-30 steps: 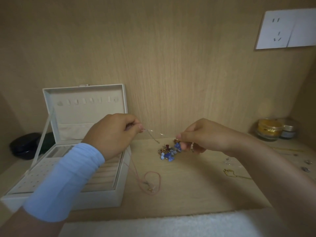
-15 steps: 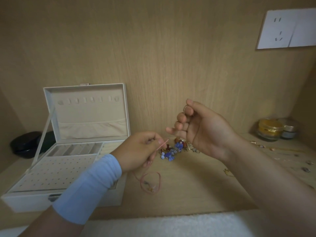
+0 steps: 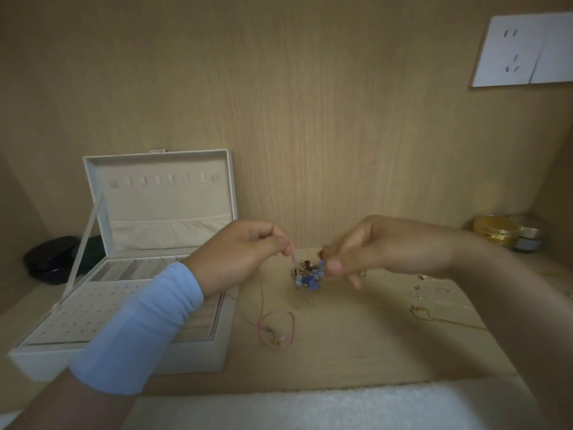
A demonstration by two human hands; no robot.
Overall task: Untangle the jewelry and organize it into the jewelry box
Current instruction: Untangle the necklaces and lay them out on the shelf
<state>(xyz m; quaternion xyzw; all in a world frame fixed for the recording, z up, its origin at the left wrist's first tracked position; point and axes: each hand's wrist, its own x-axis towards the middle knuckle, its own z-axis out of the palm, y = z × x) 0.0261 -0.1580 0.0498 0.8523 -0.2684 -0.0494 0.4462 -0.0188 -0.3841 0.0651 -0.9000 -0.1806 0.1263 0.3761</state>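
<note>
A tangled clump of blue, red and gold jewelry [image 3: 307, 276] lies on the wooden shelf between my hands. My left hand [image 3: 245, 254] pinches a thin pale strand that runs down into the clump. My right hand [image 3: 378, 248], blurred, pinches the clump's right side with thumb and fingers curled. A pink cord bracelet [image 3: 276, 328] lies looped on the shelf in front of the clump, its cord running up toward my left hand. The white jewelry box [image 3: 124, 352] stands open at the left, lid upright, with a dotted earring panel and slotted rows inside.
Thin gold and silver chains [image 3: 434, 308] lie spread on the shelf at the right. Gold-lidded jars [image 3: 502, 232] stand in the back right corner. A dark pouch [image 3: 52, 259] sits behind the box. A white fluffy mat [image 3: 310, 408] borders the shelf's front edge.
My right hand has dropped from a raised position down onto the clump. My left hand has risen slightly and moved right, still pinching the strand.
</note>
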